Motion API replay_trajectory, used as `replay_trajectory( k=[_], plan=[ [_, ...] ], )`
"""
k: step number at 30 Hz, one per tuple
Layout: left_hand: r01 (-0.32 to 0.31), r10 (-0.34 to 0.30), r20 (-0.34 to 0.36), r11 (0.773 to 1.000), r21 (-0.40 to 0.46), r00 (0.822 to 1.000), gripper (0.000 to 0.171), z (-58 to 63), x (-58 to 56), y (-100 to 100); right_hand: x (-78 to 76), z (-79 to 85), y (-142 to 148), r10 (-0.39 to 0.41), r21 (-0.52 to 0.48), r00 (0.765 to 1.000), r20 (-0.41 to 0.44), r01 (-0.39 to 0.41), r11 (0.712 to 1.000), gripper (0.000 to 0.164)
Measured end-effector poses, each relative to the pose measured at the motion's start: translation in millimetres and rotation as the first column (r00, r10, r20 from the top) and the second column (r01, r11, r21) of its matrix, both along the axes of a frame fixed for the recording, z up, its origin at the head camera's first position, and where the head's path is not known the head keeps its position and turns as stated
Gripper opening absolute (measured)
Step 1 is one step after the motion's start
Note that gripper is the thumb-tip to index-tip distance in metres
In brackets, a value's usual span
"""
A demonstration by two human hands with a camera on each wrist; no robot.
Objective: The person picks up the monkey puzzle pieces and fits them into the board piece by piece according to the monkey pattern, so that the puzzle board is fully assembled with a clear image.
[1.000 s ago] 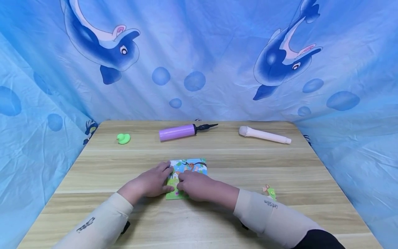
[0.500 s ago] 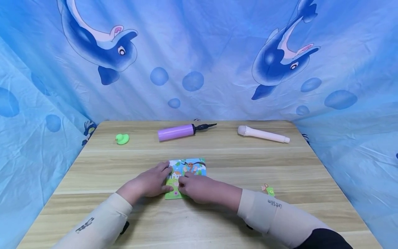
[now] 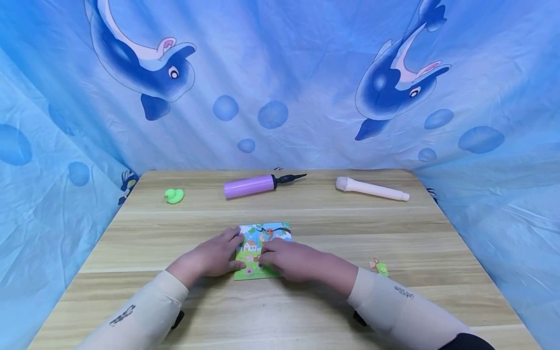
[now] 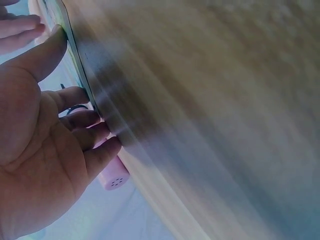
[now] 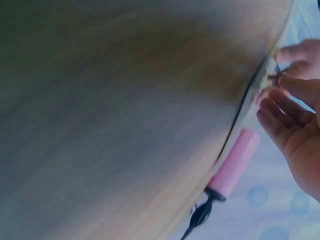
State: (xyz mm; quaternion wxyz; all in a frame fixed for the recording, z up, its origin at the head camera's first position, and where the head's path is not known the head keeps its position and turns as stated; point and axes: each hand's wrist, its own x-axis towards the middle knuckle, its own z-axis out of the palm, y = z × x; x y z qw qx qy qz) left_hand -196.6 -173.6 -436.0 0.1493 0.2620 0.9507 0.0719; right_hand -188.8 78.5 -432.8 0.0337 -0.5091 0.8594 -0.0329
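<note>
A jigsaw puzzle (image 3: pixel 250 232) with a blue, green and white picture lies flat at the middle of the table. My left hand (image 3: pixel 216 255) rests along its left side, thumb and fingertips at the edge; the left wrist view shows the fingers (image 4: pixel 97 157) loosely bent. Over the puzzle's lower right part is my right hand (image 3: pixel 290 260), thumb and forefinger together on a small puzzle piece (image 5: pixel 274 78), mostly hidden by the fingers. Farther right, a loose puzzle piece (image 3: pixel 381 268) in green and brown lies on the wood, beside the right forearm.
Along the back of the wooden table (image 3: pixel 332 223) lie a green toy duck (image 3: pixel 175 196), a purple balloon pump (image 3: pixel 250 186) with a black nozzle, and a white toy microphone (image 3: pixel 374 189). A blue curtain (image 3: pixel 280 73) with dolphins hangs behind and at both sides.
My right hand has slid a little to the right across the puzzle, uncovering more of its lower left. The left hand keeps its place at the edge.
</note>
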Motion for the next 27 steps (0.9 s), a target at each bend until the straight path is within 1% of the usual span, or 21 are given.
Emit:
replay_trajectory(
  k=[2,6,10,14,16,20,22,24,26,27],
  plan=[
    [0.0,0.0,-0.001,1.0,0.005,1.0,0.078,0.4,0.6,1,-0.7,2.2,11,-0.039,-0.028,0.999,0.022,0.04,0.999,0.031],
    [-0.005,0.005,-0.002,1.0,0.005,1.0,0.078,0.8,1.8,1,0.7,5.6,40,-0.122,-0.054,0.991,0.052,0.124,0.991,0.034],
    [-0.012,0.012,0.003,1.0,0.005,1.0,0.079,0.2,2.0,1,2.7,6.8,72,-0.188,-0.072,0.981,0.036,0.19,0.979,0.039],
    [-0.013,0.013,0.001,1.0,0.003,1.0,0.079,-1.0,0.8,1,5.7,9.0,101,-0.273,-0.059,0.962,0.03,0.274,0.96,0.045],
    [-0.012,0.012,0.0,1.0,0.003,1.0,0.079,-2.2,-0.1,1,7.8,10.0,114,-0.317,-0.046,0.947,0.042,0.319,0.947,0.05],
    [-0.011,0.011,0.002,1.0,0.003,1.0,0.079,-3.5,-0.9,1,12.7,11.0,139,-0.413,-0.023,0.906,0.097,0.416,0.909,0.058],
    [-0.016,0.016,0.003,1.0,-0.001,1.0,0.079,-3.4,-0.7,1,14.7,10.5,150,-0.464,0.001,0.874,0.145,0.469,0.883,0.059],
    [-0.018,0.018,0.003,1.0,-0.009,1.0,0.079,-2.4,-0.1,1,16.2,9.3,159,-0.512,0.041,0.836,0.197,0.515,0.856,0.061],
    [-0.017,0.017,0.006,1.0,-0.009,1.0,0.078,-1.1,0.7,0,17.7,8.2,168,-0.553,0.095,0.798,0.241,0.547,0.831,0.06],
    [-0.015,0.015,0.007,1.0,-0.005,1.0,0.078,-0.3,1.2,1,18.8,8.0,171,-0.568,0.12,0.782,0.255,0.558,0.821,0.06]
  ],
)
